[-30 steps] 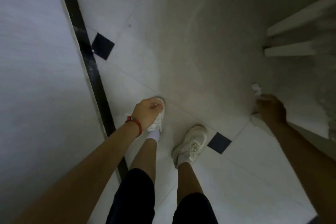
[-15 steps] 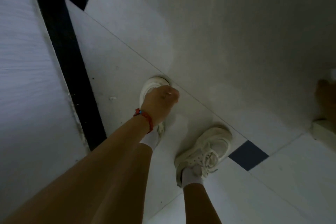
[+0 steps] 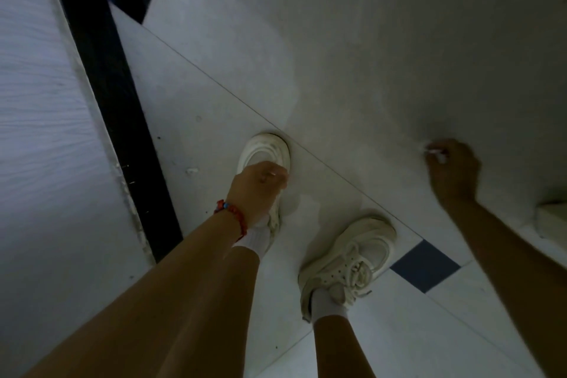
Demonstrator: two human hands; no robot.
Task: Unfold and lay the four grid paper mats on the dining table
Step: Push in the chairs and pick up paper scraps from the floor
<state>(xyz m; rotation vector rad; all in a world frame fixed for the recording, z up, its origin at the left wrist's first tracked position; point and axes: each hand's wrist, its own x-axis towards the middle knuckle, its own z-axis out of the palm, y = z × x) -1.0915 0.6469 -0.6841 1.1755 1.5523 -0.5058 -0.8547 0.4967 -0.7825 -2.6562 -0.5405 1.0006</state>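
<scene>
A large, thin, pale grey sheet, which seems to be a paper mat (image 3: pixel 399 55), hangs spread in front of me and fills the upper right of the head view. No grid shows on it in this dim light. My left hand (image 3: pixel 257 187), with a red bracelet on the wrist, pinches its lower left corner above my left shoe. My right hand (image 3: pixel 454 169) pinches the lower right part, and a small white bit of the edge shows at the fingertips. The sheet stretches between the two hands.
Below is a white tiled floor with dark diamond insets (image 3: pixel 425 265). My two pale sneakers (image 3: pixel 346 264) stand on it. A black strip (image 3: pixel 107 86) borders a white wood-grain surface (image 3: pixel 46 101) at the left. A white ledge (image 3: pixel 552 218) shows at the right edge.
My right hand has come back in from the right edge and now sits further left, still holding the sheet. The left hand has kept its pinch and barely shifted.
</scene>
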